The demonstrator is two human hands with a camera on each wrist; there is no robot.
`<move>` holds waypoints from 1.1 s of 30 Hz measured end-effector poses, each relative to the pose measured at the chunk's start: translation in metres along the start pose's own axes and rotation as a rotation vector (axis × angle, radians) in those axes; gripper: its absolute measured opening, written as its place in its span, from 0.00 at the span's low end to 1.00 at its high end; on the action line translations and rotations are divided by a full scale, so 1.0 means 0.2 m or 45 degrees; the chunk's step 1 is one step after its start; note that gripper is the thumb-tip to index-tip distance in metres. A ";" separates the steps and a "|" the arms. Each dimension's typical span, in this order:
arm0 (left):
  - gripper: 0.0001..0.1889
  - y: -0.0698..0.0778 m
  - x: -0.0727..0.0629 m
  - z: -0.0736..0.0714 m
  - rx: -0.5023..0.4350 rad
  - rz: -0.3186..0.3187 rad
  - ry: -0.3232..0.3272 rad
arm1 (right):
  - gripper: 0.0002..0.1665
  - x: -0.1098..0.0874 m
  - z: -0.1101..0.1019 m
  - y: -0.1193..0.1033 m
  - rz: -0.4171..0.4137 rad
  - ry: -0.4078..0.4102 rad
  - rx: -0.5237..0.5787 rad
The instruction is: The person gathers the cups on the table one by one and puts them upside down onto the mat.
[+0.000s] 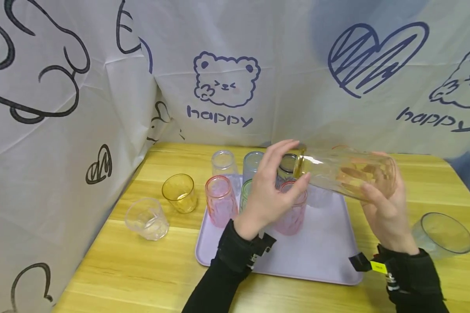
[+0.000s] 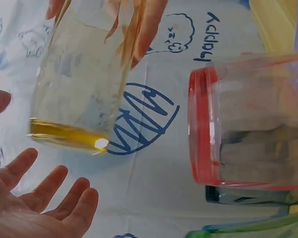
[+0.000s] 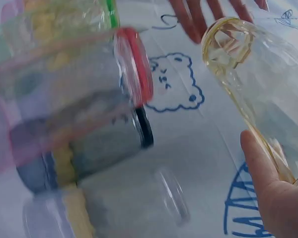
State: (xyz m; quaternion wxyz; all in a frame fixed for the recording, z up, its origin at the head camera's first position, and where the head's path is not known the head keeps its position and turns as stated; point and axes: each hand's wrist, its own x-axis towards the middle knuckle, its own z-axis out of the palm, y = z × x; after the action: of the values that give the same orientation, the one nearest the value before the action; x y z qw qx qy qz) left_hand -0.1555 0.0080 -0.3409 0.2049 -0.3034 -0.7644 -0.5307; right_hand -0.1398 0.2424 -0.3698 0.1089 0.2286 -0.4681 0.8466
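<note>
A tall, pale amber drinking glass [image 1: 329,167] is held nearly level above the tray, its thick amber end towards the left. My right hand [image 1: 387,213] grips it near the opposite end, thumb on the near side and the other fingers partly hidden behind the glass. Around the thick amber end, my left hand [image 1: 266,191] has its fingers spread. In the left wrist view, the left fingertips [image 2: 57,178] stand apart from the glass [image 2: 79,84]. Below the hands, a red-rimmed glass [image 1: 291,219] stands on the tray, partly covered by the left hand.
A lilac tray [image 1: 321,256] bears several tall glasses, including a red-rimmed one [image 1: 221,202], a blue one [image 1: 253,161] and a dark one [image 1: 287,163]. Left of it stand a short amber tumbler [image 1: 180,195] and a clear tumbler [image 1: 150,219]. Another tumbler [image 1: 442,237] is beside the right wrist.
</note>
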 end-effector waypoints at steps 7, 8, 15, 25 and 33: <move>0.39 -0.03 -0.01 -0.03 -0.232 -0.117 -0.094 | 0.34 0.01 0.07 0.08 0.005 -0.024 0.103; 0.41 -0.04 -0.01 -0.04 -0.254 -0.123 -0.110 | 0.34 0.01 0.08 0.09 0.004 -0.014 0.094; 0.39 -0.06 -0.01 -0.04 -0.458 -0.184 -0.152 | 0.37 0.00 0.12 0.13 -0.017 -0.007 0.043; 0.33 -0.09 -0.02 -0.03 -0.506 -0.223 -0.142 | 0.37 0.00 0.12 0.14 -0.036 -0.105 -0.098; 0.35 -0.08 -0.02 -0.02 -0.511 -0.183 -0.136 | 0.39 0.02 0.08 0.12 -0.135 -0.237 -0.179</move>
State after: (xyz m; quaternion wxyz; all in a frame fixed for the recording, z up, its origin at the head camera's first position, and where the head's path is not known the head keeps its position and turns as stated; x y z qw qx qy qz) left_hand -0.1645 -0.0004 -0.3535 0.0611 -0.3105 -0.6728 -0.6687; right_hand -0.1479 0.2153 -0.3777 0.1254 0.3225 -0.5215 0.7799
